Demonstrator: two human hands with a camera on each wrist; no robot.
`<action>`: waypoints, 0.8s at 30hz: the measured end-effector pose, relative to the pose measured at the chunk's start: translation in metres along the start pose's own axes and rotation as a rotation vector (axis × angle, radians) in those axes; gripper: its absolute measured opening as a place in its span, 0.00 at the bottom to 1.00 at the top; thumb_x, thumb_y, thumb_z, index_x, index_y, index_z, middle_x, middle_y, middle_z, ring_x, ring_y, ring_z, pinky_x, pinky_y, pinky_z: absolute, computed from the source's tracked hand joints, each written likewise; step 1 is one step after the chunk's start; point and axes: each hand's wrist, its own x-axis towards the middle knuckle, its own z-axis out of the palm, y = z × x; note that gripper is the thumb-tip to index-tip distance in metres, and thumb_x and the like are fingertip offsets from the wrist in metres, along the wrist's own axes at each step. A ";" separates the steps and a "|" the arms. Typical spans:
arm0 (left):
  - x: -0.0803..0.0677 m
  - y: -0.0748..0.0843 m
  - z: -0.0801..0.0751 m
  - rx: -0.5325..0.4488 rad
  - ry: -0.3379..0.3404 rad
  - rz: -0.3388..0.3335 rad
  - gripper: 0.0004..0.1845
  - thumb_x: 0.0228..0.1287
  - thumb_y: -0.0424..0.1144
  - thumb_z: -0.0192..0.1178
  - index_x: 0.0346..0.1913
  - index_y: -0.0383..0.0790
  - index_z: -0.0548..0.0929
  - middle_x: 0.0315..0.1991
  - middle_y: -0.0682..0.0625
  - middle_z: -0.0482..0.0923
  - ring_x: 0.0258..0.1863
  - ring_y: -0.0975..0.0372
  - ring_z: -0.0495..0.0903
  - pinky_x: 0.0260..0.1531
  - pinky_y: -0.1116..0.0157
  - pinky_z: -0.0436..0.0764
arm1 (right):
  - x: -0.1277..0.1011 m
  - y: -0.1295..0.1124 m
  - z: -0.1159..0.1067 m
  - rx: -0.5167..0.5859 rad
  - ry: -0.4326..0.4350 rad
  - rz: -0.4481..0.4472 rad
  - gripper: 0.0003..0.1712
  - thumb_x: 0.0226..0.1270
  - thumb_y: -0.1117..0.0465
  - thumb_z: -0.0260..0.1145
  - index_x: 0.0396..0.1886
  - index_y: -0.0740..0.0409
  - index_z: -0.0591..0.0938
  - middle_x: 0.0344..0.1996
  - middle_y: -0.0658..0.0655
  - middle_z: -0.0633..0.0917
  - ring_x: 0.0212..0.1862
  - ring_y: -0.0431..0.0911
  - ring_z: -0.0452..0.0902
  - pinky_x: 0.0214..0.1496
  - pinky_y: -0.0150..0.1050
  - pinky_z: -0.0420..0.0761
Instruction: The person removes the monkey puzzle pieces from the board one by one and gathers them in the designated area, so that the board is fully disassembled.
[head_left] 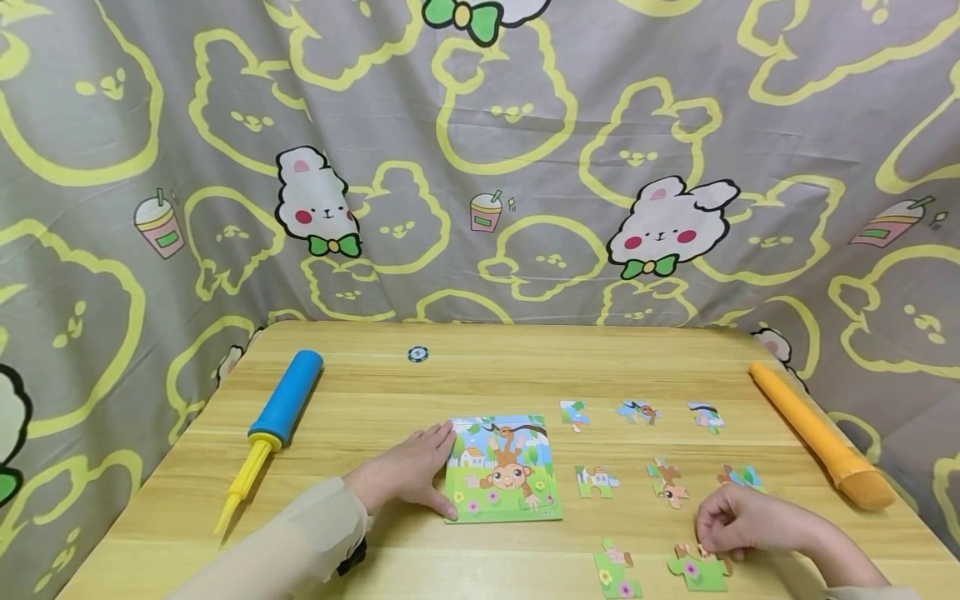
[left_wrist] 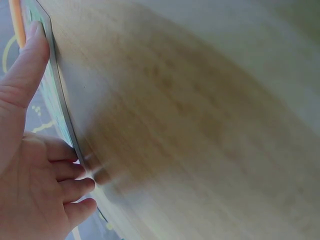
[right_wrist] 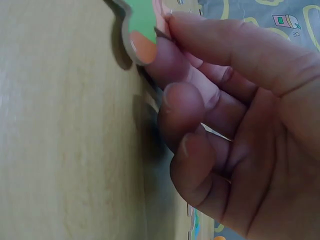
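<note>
Grey cloth printed with yellow bunny outlines and white rabbits (head_left: 667, 225) hangs round three sides of a pale wooden bench (head_left: 480, 375). On it lie a long orange roll (head_left: 821, 446) at the right edge, a blue and yellow hand pump (head_left: 272, 425) at the left, and a small dark disc (head_left: 417, 354) near the back.

At the middle sits the puzzle board (head_left: 504, 468), showing a monkey scene. The left hand (head_left: 408, 473) lies flat beside it, fingers (left_wrist: 75, 185) straight and touching its left edge. Loose pieces (head_left: 637, 412) are scattered to the right of the board, well apart from each other. The right hand (head_left: 738, 521) has its fingers (right_wrist: 182, 100) curled, pinching the edge of a green puzzle piece (head_left: 701, 568) near the front of the bench.

That pinch catches only the rim of the piece, so it could slip out and fall flat. If the left hand pushes sideways, the board could slide off line.
</note>
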 end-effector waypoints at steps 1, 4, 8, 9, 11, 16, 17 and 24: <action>0.000 0.000 0.000 0.003 0.000 -0.001 0.59 0.41 0.66 0.63 0.69 0.28 0.54 0.70 0.37 0.46 0.68 0.48 0.47 0.65 0.54 0.50 | 0.000 0.000 0.000 -0.006 0.006 0.004 0.05 0.61 0.75 0.56 0.27 0.72 0.77 0.15 0.71 0.67 0.12 0.46 0.57 0.10 0.30 0.56; 0.000 0.001 -0.001 -0.001 -0.003 -0.003 0.59 0.42 0.66 0.64 0.69 0.28 0.53 0.70 0.37 0.45 0.69 0.49 0.46 0.65 0.54 0.49 | 0.000 0.000 0.000 -0.021 0.021 0.013 0.05 0.62 0.74 0.56 0.27 0.72 0.77 0.15 0.71 0.67 0.16 0.36 0.62 0.09 0.32 0.56; -0.001 0.002 -0.002 -0.005 -0.002 -0.004 0.59 0.41 0.65 0.64 0.69 0.28 0.54 0.70 0.37 0.46 0.68 0.48 0.47 0.65 0.54 0.49 | 0.000 -0.004 -0.002 -0.083 0.049 0.011 0.05 0.63 0.73 0.57 0.28 0.68 0.78 0.16 0.69 0.71 0.19 0.32 0.65 0.12 0.30 0.59; -0.002 0.002 -0.002 -0.004 -0.002 -0.005 0.59 0.41 0.66 0.64 0.69 0.28 0.54 0.70 0.37 0.46 0.68 0.49 0.47 0.65 0.54 0.50 | 0.001 -0.006 -0.002 -0.115 0.062 0.008 0.04 0.63 0.72 0.57 0.29 0.67 0.78 0.15 0.65 0.72 0.19 0.31 0.66 0.14 0.31 0.60; -0.002 0.002 -0.002 0.000 -0.002 -0.004 0.59 0.41 0.66 0.64 0.69 0.28 0.54 0.70 0.37 0.46 0.68 0.48 0.47 0.65 0.54 0.50 | 0.004 -0.010 -0.004 -0.155 0.081 -0.016 0.04 0.63 0.72 0.57 0.32 0.66 0.78 0.16 0.59 0.75 0.19 0.31 0.65 0.15 0.32 0.63; -0.001 0.001 -0.001 0.008 -0.005 -0.002 0.59 0.42 0.66 0.63 0.69 0.28 0.54 0.70 0.37 0.46 0.68 0.48 0.47 0.65 0.54 0.50 | 0.023 -0.022 -0.007 -0.229 0.121 -0.068 0.09 0.64 0.72 0.57 0.42 0.72 0.76 0.25 0.51 0.79 0.24 0.33 0.68 0.18 0.32 0.70; -0.001 0.001 -0.001 0.009 -0.004 -0.002 0.59 0.42 0.66 0.63 0.69 0.28 0.54 0.70 0.36 0.46 0.68 0.48 0.47 0.65 0.54 0.50 | 0.028 -0.025 -0.006 -0.252 0.131 -0.070 0.10 0.64 0.71 0.58 0.44 0.72 0.76 0.27 0.51 0.79 0.25 0.34 0.70 0.21 0.32 0.72; -0.001 0.000 0.000 0.019 -0.003 0.003 0.59 0.42 0.66 0.63 0.69 0.28 0.54 0.70 0.37 0.46 0.68 0.48 0.47 0.65 0.54 0.50 | 0.069 -0.044 0.003 -0.396 0.210 -0.053 0.14 0.64 0.64 0.61 0.46 0.68 0.76 0.31 0.53 0.78 0.29 0.43 0.74 0.25 0.36 0.78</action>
